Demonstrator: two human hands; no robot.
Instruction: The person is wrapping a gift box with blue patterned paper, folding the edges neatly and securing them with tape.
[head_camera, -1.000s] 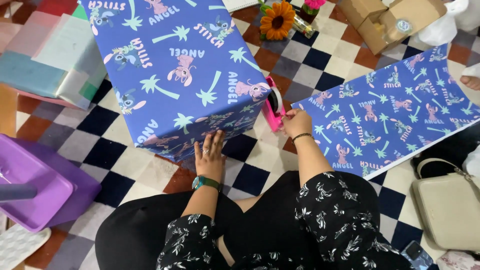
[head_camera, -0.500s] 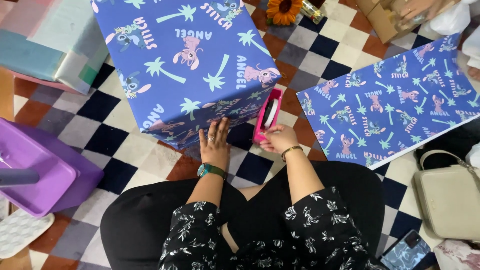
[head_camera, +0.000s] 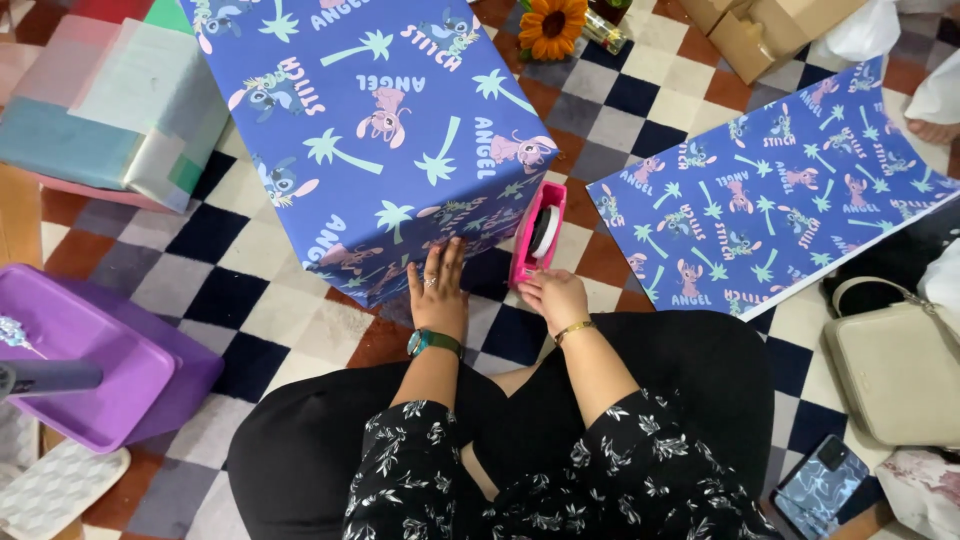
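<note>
The large box wrapped in blue cartoon-printed paper looks smooth with a slight sheen. The pink plastic tape dispenser is glossy. The purple plastic tray looks smooth, and the beige leather-like handbag looks matt.

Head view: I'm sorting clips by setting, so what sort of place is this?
Probably a home floor used for gift wrapping: a checkered rug, a large box in blue cartoon-print paper, a spare sheet of that paper and a pink tape dispenser lie about.
</note>
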